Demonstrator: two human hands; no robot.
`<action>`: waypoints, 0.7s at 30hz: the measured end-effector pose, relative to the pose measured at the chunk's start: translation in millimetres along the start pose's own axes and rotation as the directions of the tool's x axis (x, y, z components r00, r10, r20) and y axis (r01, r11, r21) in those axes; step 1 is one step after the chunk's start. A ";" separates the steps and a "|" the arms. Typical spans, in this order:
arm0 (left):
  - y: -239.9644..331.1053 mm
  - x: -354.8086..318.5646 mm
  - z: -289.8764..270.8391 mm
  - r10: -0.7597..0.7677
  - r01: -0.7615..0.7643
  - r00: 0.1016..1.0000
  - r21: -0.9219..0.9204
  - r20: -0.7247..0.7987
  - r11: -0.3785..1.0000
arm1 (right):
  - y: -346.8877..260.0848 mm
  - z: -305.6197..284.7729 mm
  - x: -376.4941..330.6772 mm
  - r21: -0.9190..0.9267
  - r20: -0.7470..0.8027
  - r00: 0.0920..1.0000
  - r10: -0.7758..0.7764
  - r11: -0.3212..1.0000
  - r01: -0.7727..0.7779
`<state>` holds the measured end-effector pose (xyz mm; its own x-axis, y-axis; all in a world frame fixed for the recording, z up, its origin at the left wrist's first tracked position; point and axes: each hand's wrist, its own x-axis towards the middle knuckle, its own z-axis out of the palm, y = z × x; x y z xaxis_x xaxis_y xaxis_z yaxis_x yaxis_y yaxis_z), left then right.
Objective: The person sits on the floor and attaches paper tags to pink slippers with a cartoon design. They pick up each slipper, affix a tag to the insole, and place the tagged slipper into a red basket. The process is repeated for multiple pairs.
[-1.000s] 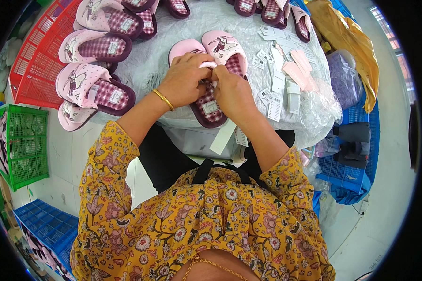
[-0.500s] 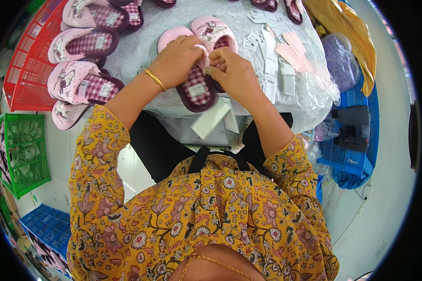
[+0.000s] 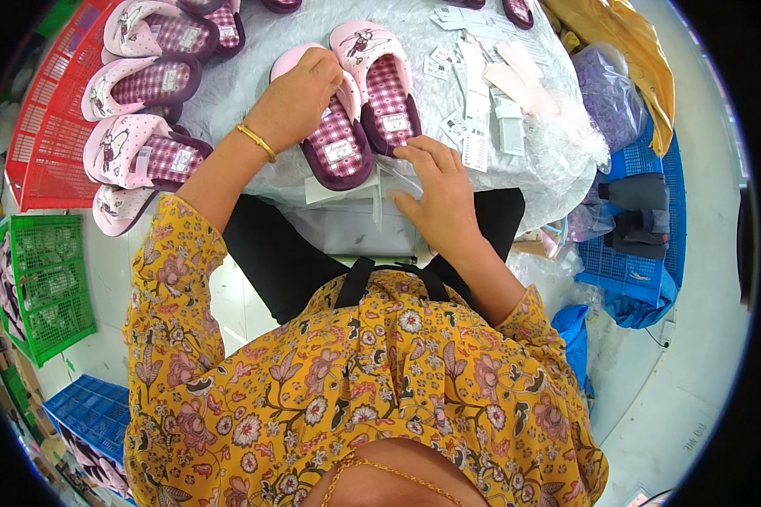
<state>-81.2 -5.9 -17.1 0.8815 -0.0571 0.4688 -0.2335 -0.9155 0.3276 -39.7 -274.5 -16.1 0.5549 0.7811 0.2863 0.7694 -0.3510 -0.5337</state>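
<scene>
A pair of pink slippers with plaid insoles lies in front of me on the plastic-covered table. My left hand [image 3: 300,97] is closed on the upper of the left slipper [image 3: 336,152], its fingers hiding most of that upper. Beside it rests the right slipper [image 3: 389,101], with a rabbit-like figure on its toe. My right hand [image 3: 438,190] is open, thumb and fingers apart, its fingertips by the right slipper's heel. A white card [image 3: 334,190] partly shows beneath the left slipper's heel, at the table's front edge; a blurred pale strip hangs near it.
More pink slippers [image 3: 148,156] line the table's left side by a red basket [image 3: 46,135]. Paper tags [image 3: 475,93] and pink cards [image 3: 516,76] lie to the right. A blue crate [image 3: 626,279] with dark items stands at right; a green crate [image 3: 51,270] stands at left.
My right hand has left the slippers' uppers, moved down toward the heels and opened. The white card dangling below the heel is now mostly hidden. My left hand stays on the left slipper.
</scene>
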 end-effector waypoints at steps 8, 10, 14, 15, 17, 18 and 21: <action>24.9 -5.2 -9.3 -0.062 0.062 0.997 -0.006 -0.050 0.998 | 41.6 -12.1 25.3 0.700 0.264 0.873 0.409 0.542 -0.465; 30.7 -2.6 -11.2 -0.123 0.122 0.992 -0.058 -0.025 0.991 | 50.9 -22.5 37.6 0.817 0.446 0.782 0.436 0.158 -0.554; 33.5 2.8 -5.8 -0.139 0.107 0.980 -0.206 -0.146 0.973 | 50.7 -11.9 42.9 0.717 0.320 0.787 0.527 0.408 -0.565; 34.7 4.9 -6.2 -0.142 0.101 0.976 -0.232 -0.167 0.967 | 44.1 -15.4 37.2 0.589 0.184 0.847 0.499 0.634 -0.501; 37.8 8.1 -7.6 -0.129 0.087 0.967 -0.195 -0.218 0.977 | 37.3 -19.6 31.2 0.337 -0.035 0.922 0.385 0.873 -0.352; 40.3 8.3 -9.7 -0.138 0.095 0.962 -0.187 -0.236 0.978 | 39.8 -21.3 29.5 0.252 -0.124 0.937 0.326 0.924 -0.288; 51.8 11.3 -14.0 -0.183 0.139 0.956 -0.194 -0.228 0.971 | 46.1 -31.0 23.6 0.164 -0.307 0.935 0.176 0.978 -0.130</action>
<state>-89.1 -48.4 16.6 0.7918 0.2036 0.5758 -0.1837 -0.8198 0.5424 18.6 -288.2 -9.3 0.7513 0.5102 0.4185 0.6284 -0.3595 -0.6898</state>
